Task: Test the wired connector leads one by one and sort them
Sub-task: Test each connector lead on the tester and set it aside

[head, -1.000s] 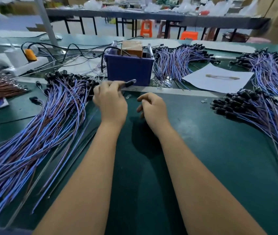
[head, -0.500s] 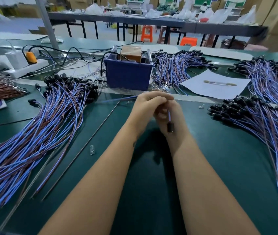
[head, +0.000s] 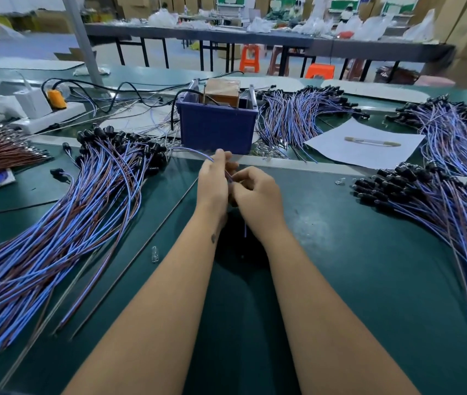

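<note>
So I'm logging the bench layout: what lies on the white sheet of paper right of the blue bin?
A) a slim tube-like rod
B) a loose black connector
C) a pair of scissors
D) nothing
A: a slim, pale tube-like rod lies alone across the white sheet of paper, right of the blue bin.

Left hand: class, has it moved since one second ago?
Yes. The left hand has gone right from the left lead pile to meet the right hand before the blue bin.
</note>
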